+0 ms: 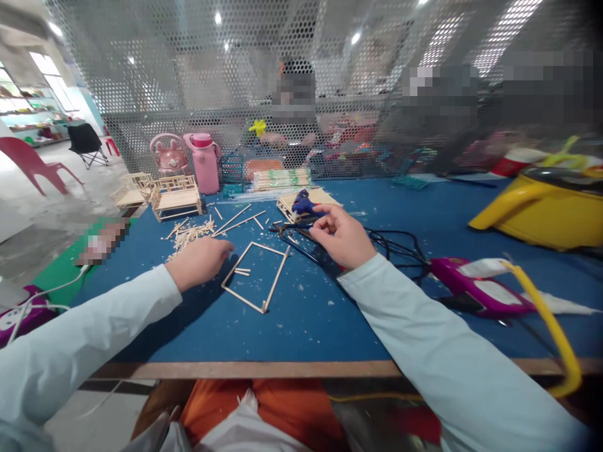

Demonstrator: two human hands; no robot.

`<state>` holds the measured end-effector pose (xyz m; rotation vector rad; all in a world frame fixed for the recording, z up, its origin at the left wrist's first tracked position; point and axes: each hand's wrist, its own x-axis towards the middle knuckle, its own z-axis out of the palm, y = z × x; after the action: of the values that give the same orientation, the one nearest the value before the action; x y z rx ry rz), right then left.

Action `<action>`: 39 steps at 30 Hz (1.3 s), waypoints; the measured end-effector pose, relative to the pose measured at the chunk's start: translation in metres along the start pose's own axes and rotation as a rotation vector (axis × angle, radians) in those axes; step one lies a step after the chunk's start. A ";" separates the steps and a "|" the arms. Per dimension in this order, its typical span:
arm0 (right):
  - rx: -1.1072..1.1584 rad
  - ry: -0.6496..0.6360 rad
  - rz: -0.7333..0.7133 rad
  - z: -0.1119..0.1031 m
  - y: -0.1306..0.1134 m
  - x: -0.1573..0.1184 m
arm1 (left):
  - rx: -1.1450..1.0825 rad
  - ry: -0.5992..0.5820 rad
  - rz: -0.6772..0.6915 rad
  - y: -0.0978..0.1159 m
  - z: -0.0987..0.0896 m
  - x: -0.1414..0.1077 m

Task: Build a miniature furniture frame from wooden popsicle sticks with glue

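Observation:
A four-sided frame of thin wooden sticks lies flat on the blue table, with a few short sticks at its left side. My left hand hovers at the frame's upper left, beside a pile of small stick pieces; its fingers are curled together and what they hold, if anything, is hidden. Over the dark tools at the table's middle is my right hand, fingers bent and apart, holding nothing visible. Just beyond it a blue glue gun rests on a flat wooden stick piece.
Small wooden stick furniture and a pink bottle stand at the back left. Black cables run right to a purple power strip. A yellow container sits at the far right. Behind the mesh screen is a person.

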<state>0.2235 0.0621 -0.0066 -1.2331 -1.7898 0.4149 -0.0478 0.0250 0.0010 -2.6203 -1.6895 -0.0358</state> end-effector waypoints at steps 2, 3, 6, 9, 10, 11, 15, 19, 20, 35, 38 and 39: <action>0.003 -0.004 -0.001 0.000 0.000 0.000 | 0.169 0.065 0.236 -0.009 -0.002 0.004; 0.006 -0.006 -0.004 0.000 0.000 0.000 | 0.230 0.084 0.363 -0.014 -0.003 0.007; 0.022 -0.009 -0.013 0.000 0.000 -0.001 | 0.341 0.124 0.668 -0.022 0.001 0.016; 0.038 -0.004 -0.015 -0.001 0.001 -0.001 | 0.354 0.143 0.793 -0.025 0.004 0.023; 0.037 -0.001 -0.017 -0.001 0.001 -0.001 | 0.348 0.143 0.807 -0.024 0.004 0.024; 0.035 0.000 -0.021 -0.002 0.001 -0.001 | 0.344 0.139 0.816 -0.024 0.004 0.024; 0.018 -0.010 -0.027 -0.003 0.000 -0.001 | 0.363 0.112 0.848 -0.022 0.000 0.017; 0.008 -0.020 -0.028 -0.002 -0.001 -0.002 | 0.349 0.111 0.844 -0.022 0.001 0.008; 0.006 -0.020 -0.032 -0.002 -0.001 -0.002 | 0.334 0.113 0.835 -0.022 0.002 0.006; -0.174 -0.213 -0.068 -0.010 -0.024 -0.026 | 0.328 0.141 0.859 -0.023 0.008 0.019; -0.280 -0.458 -0.136 -0.013 -0.037 -0.052 | 0.305 0.129 0.827 -0.023 0.008 0.022; -0.303 -0.532 -0.159 -0.013 -0.040 -0.059 | 0.290 0.126 0.803 -0.023 0.008 0.024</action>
<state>0.2169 -0.0103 -0.0006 -1.2464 -2.4604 0.4162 -0.0589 0.0561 -0.0059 -2.7668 -0.4721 0.0534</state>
